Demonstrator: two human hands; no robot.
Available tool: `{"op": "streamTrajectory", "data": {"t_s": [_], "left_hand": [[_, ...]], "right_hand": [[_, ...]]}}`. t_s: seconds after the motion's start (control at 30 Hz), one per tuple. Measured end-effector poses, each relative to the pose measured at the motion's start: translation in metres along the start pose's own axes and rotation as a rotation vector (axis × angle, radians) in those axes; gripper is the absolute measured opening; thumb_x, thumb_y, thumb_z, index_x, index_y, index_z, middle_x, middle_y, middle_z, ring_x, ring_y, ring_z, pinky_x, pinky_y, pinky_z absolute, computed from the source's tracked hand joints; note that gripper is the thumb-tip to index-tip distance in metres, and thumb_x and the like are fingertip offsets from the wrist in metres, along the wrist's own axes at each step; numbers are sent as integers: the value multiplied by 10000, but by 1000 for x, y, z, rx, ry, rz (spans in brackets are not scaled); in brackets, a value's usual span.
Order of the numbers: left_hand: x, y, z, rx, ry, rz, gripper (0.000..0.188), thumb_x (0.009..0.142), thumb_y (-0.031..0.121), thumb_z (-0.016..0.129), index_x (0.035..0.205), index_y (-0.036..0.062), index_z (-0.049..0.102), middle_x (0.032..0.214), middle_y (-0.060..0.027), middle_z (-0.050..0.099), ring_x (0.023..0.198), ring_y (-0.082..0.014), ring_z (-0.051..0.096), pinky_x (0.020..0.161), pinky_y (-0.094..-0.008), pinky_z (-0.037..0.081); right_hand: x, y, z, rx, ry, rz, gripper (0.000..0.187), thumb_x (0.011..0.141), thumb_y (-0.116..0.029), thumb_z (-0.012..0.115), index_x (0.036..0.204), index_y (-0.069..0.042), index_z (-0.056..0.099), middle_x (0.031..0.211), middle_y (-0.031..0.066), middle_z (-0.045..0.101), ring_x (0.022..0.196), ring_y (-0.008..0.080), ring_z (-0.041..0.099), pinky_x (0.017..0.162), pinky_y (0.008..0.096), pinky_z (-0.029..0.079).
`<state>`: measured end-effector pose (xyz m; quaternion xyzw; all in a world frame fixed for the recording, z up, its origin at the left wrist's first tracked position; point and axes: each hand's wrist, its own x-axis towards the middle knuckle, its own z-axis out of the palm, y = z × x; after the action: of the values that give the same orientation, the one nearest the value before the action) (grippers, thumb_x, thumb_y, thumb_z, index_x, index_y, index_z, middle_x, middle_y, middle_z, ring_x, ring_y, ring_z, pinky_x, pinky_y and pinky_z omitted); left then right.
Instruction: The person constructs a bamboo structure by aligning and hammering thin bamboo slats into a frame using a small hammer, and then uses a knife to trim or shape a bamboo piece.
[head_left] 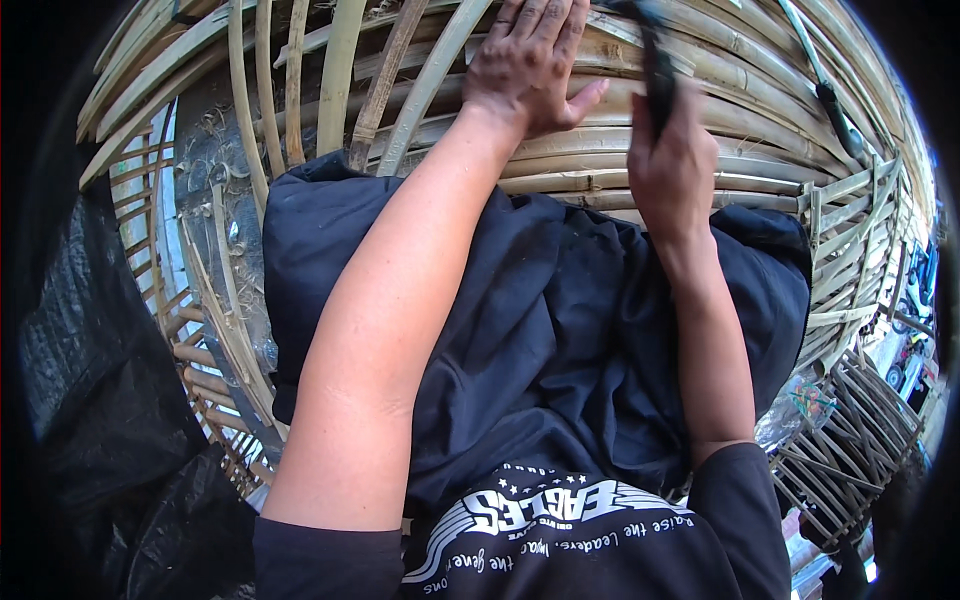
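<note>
My left hand (525,70) lies flat on the woven bamboo strips (590,150), its fingers stretched out and the thumb apart. To the right of it, my right hand (675,165) is wrapped round the black handle of a hammer (657,75), raised upright over the weave. Motion blurs the hammer, and its dark head is cut by the upper edge. Loose ends of split bamboo strips (340,80) stand out left of my left hand, curving toward my lap.
Dark cloth (540,300) covers my lap against the weave. At the right, a tool with a black grip (838,120) and thin greenish shaft rests on the bamboo. A slatted bamboo piece (850,430) lies lower right. Black plastic sheeting (90,330) hangs at the left.
</note>
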<state>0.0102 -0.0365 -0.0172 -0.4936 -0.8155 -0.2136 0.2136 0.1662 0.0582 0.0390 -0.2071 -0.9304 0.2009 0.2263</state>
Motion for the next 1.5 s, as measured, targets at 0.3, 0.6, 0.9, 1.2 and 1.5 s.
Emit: {"op": "streamTrajectory", "data": {"t_s": [0.3,0.6,0.9,1.2,1.5], "left_hand": [[0,-1,-4,-26,-52,-23,1025,818,544,644,1564,-54,276,1623,-231,315,1529,-333,282,1283,-453,163],[4,-1,2,-43,-7,-2,1027,790,506,672,1561,-51,284,1620,-236,316,1523,-349,289,1280,-463,169],[1,-2,2,-25,10,13,1046,781,545,676,1551,-57,301,1618,-227,325,1520,-343,298,1277,-459,183],[-2,2,-2,-34,-20,-12,1025,792,529,673,1553,-50,305,1616,-225,332,1517,-330,307,1270,-452,199],[-3,3,-1,-38,-23,-5,1008,805,523,653,1556,-50,298,1627,-234,303,1531,-328,279,1286,-447,175]], "right_hand": [[2,1,4,8,-11,11,323,968,-192,689,1204,-53,518,819,254,683,728,481,676,594,516,518],[-3,-3,-6,196,188,-13,314,981,-197,665,1200,-41,503,733,254,664,705,495,659,591,551,494],[-1,-7,-1,154,285,-111,318,1004,-229,642,1201,-42,478,739,255,672,716,472,676,546,522,497],[1,-2,-4,-60,13,-18,348,986,-188,673,1265,-73,500,839,238,687,724,481,673,586,522,516],[2,0,3,-16,-13,40,320,978,-182,662,1229,-50,514,795,260,686,740,497,664,602,562,501]]}}
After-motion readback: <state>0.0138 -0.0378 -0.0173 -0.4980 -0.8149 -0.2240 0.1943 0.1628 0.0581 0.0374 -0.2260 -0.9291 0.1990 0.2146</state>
